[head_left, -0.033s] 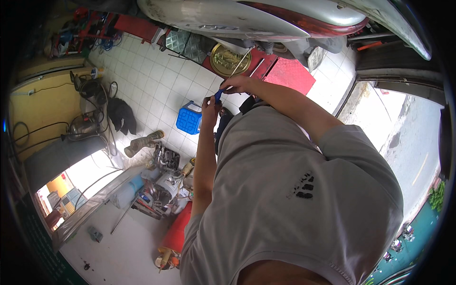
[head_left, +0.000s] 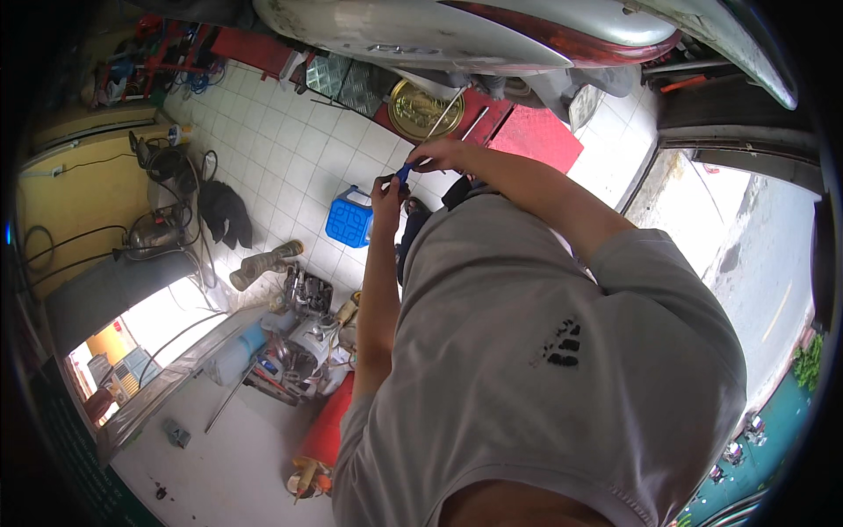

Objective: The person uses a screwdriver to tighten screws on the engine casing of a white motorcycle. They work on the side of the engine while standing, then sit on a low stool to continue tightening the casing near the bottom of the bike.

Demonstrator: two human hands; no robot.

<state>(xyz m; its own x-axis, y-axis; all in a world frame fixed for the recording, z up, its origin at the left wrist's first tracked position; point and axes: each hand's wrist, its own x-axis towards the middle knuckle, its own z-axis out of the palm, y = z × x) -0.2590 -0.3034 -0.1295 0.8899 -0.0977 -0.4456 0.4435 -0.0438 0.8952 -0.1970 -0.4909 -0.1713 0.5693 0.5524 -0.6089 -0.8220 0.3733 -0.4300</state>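
1. Blue object (head_left: 405, 172), small and of a kind too small to make out, sits between the two hands, in front of the person's waist and above the tiled floor (head_left: 272, 132).
2. Left hand (head_left: 386, 191): its fingers are bent and closed on the lower end of the blue object.
3. Right hand (head_left: 435, 155): its fingers curl down and pinch the upper end; the exact grip of the fingertips is too small to tell.
4. Just beyond the hands, a round gold-coloured disc (head_left: 421, 109) with a raised pattern lies by a red platform (head_left: 536, 140); a thin metal rod (head_left: 444, 117) crosses in front of it.
5. To the left of the hands, a blue stool (head_left: 349, 223) stands on the floor.
6. Farther left lies a dark cloth (head_left: 226, 215); nearer the person, metal parts (head_left: 307, 292) are heaped together.
7. Across the top spreads a silver vehicle body (head_left: 386, 37) with a red lens (head_left: 544, 39).
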